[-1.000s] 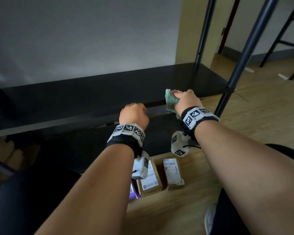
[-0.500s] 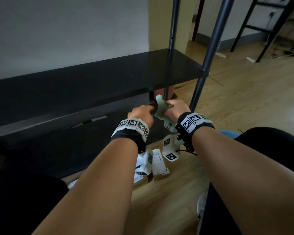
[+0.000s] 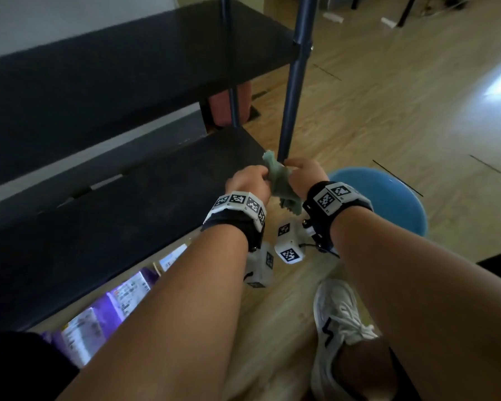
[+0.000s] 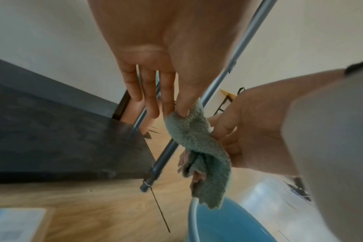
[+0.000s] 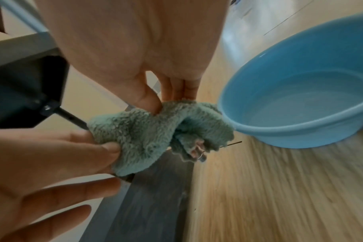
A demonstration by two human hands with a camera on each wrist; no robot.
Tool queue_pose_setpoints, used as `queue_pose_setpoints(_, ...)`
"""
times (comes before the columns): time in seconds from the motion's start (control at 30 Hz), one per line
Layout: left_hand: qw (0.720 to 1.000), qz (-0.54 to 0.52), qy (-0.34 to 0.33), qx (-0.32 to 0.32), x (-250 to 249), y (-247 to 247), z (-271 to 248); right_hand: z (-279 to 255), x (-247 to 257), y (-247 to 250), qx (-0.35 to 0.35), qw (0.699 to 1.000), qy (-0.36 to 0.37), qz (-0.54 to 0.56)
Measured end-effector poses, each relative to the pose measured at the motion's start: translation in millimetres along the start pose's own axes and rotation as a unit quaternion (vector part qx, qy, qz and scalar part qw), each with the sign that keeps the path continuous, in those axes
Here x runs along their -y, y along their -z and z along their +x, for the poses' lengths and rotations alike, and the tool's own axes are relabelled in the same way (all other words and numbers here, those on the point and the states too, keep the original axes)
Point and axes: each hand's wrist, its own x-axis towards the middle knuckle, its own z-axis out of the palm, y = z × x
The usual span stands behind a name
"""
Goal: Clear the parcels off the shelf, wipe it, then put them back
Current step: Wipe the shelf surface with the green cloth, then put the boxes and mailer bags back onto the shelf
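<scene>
A crumpled green cloth hangs between my two hands, just off the right corner of the lower black shelf board. My left hand pinches the cloth's upper end between thumb and forefinger, the other fingers straight. My right hand pinches the cloth between thumb and fingers from the other side. The upper shelf board is bare. Parcels with white labels lie on the floor under my left forearm, partly hidden.
A blue basin holding water stands on the wooden floor just right of my hands, its rim under the cloth's hanging end. A metal shelf post rises just behind the cloth. My white shoe is below.
My right hand brought the cloth off the upper shelf edge, down and to the right. My left hand joined it and took hold of the cloth. The view swung towards the basin.
</scene>
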Motion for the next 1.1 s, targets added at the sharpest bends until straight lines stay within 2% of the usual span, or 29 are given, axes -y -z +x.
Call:
queue_pose_setpoints(0.23,0.998,-0.043,-0.028,0.033,-51.8,-60.8,26.4,22.4,-63.4,37.6,-0.138,0.982,-0.101,0.08)
queue_pose_setpoints(0.3,0.997,-0.031,-0.027,0.066,-62.4,-79.4,30.1,28.0,-81.4,45.8,-0.162,0.975,-0.125,0.085)
queue_pose_setpoints(0.43,0.984,0.023,-0.051,0.171,-71.1,-110.1,35.9,37.6,-114.4,50.9,-0.176,0.964,-0.175,0.092)
queue_pose_setpoints(0.57,0.971,0.076,-0.058,0.221,-63.3,-124.8,37.5,43.7,-144.5,48.0,-0.166,0.96,-0.212,0.078)
queue_pose_setpoints(0.83,0.969,0.103,-0.065,0.214,-40.6,-144.9,34.9,55.1,-176.3,37.8,-0.145,0.957,-0.24,0.079)
queue_pose_setpoints(1.1,0.972,0.137,-0.057,0.184,-24.7,-141.5,37.7,57.2,-164.9,30.2,-0.122,0.963,-0.237,0.044)
